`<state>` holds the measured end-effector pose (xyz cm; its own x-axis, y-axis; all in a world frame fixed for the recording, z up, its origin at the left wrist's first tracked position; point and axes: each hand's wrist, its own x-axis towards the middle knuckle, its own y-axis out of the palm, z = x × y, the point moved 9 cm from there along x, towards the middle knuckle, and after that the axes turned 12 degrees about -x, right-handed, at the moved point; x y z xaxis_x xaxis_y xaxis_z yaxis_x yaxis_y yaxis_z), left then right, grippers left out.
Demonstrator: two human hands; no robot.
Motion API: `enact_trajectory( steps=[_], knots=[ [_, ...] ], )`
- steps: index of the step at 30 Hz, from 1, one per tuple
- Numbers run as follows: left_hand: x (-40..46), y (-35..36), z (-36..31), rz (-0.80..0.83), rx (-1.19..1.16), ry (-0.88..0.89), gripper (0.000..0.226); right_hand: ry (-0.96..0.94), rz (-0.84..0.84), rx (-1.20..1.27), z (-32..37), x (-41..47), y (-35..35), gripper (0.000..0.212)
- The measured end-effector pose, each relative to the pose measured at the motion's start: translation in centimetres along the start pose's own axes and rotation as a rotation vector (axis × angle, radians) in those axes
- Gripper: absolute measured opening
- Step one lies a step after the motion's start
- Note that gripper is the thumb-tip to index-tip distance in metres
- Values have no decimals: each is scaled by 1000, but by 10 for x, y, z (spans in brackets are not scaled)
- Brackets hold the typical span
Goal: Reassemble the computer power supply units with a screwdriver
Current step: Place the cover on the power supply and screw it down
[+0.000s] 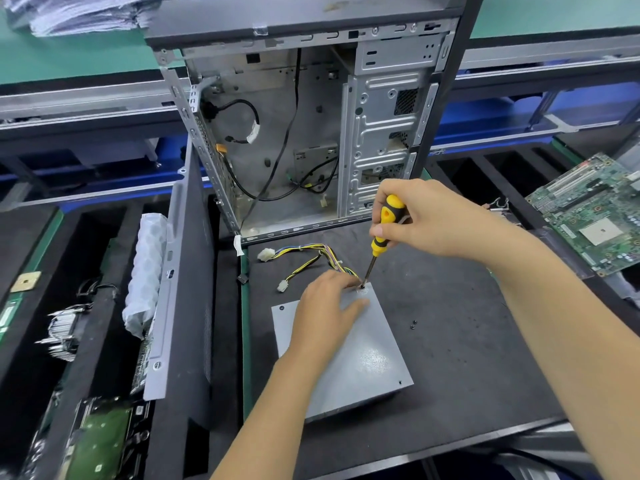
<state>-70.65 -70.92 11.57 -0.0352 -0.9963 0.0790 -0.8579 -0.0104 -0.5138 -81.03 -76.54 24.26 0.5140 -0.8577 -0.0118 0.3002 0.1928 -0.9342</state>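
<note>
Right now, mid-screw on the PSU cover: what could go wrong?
1. The screwdriver stands tilted in the right hand; its tip could slip out of the corner screw toward the left hand, whose fingers lie right beside it.
2. The two loose screws on the black mat might get knocked away by the right forearm.

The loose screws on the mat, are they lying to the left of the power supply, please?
No, the two loose screws lie on the mat to the right of the power supply.
</note>
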Motion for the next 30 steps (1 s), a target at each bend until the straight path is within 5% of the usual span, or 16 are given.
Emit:
enact_trajectory(
  steps=[6, 20, 25, 30],
  knots=[
    [14, 0, 17, -80, -224, -102, 11, 6, 3, -42, 1, -1, 1, 12],
    [16, 1, 17, -98, -190, -115, 12, 82, -31, -163, -2, 5, 1, 34],
    [17, 2, 16, -97, -163, -115, 10, 140, -178, -790, 6, 7, -14, 46],
    [19, 1, 16, -86, -185, -117, 9, -148, 141, -342, 15, 5, -1, 18]
  ],
)
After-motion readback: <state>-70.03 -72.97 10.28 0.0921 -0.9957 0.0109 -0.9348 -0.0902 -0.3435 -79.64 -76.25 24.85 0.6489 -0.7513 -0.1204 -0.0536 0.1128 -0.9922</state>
